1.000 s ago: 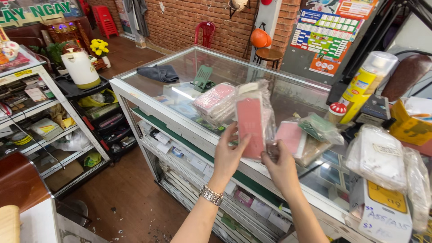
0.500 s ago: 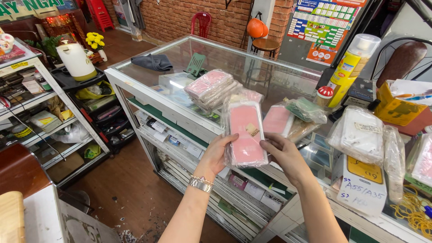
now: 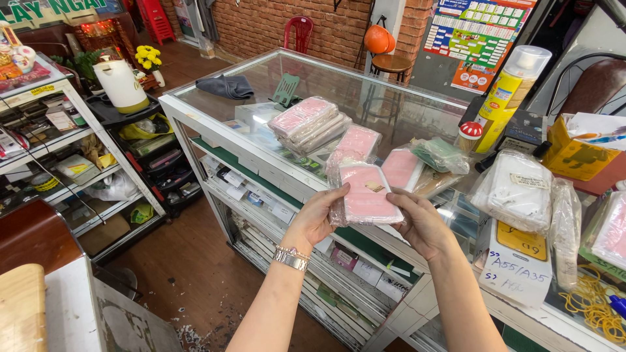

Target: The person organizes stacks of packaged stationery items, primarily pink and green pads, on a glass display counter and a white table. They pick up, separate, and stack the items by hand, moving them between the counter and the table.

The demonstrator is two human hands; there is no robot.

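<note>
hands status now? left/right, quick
Left hand: closed on the left edge of the pink packet.
Right hand: gripping the same packet's right edge.

Both my arms bare, no sleeves in shot. Left hand has metal link bracelet-style watch at wrist, silvery with slightly rosy tint, chunky links. Right hand plain, nothing on wrist, no rings that I can spot. Nails short; can't tell about polish.
</note>
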